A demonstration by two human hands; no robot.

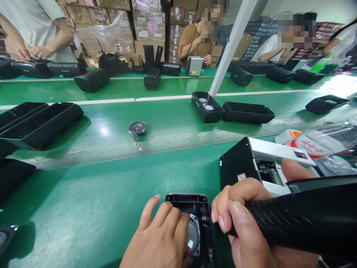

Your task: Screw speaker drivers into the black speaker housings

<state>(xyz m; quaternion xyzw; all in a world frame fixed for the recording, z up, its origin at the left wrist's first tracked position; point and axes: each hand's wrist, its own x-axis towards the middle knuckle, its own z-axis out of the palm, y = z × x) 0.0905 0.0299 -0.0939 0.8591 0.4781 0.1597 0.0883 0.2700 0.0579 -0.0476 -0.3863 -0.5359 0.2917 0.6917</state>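
Observation:
My left hand (pixel 160 238) lies flat, fingers apart, on a black speaker housing (pixel 186 199) at the bottom middle, pressing on a round speaker driver (pixel 193 236) set inside it. My right hand (pixel 245 219) is wrapped round a black electric screwdriver (pixel 301 219), whose tip meets the housing beside the driver. A loose speaker driver (pixel 137 128) with a red wire lies on the green belt further off.
A black-and-white box device (pixel 259 160) stands right of my hands, with plastic bags (pixel 320 141) behind it. Black housings (pixel 41 123) lie at left; an open housing with drivers (pixel 206 106) and an empty tray (pixel 247 112) lie mid-belt. Other people work across the line.

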